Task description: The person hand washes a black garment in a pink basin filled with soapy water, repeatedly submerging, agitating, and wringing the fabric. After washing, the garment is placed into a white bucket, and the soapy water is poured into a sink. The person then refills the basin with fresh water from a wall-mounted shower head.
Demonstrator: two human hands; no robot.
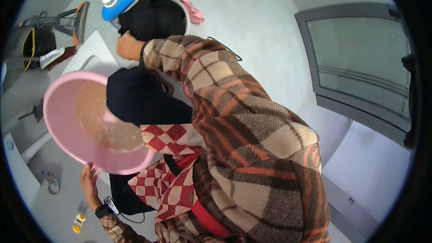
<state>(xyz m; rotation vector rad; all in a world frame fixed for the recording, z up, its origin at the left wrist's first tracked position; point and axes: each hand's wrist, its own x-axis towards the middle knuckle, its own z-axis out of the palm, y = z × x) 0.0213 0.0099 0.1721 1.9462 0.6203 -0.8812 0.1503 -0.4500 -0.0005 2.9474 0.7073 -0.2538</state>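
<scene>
A large pink plastic basin, with cloudy brownish water inside, lies between the person's knees. Fingertips of my left hand touch the outer side of its rim; the fingers are spread and a dark watch is on the wrist. Farther up, my right hand is closed at the edge of a black cloth, which fills a round white-rimmed container. Part of that hand's grip is hidden. A blue bottle with a white cap stands against the container, and a pink cloth lies on its other side.
A white stool or board with a cut-out is beside the basin. Brushes and a floor squeegee are at the upper left. A yellow-and-white item lies on the floor near the left forearm. A grey-framed glass panel is at right.
</scene>
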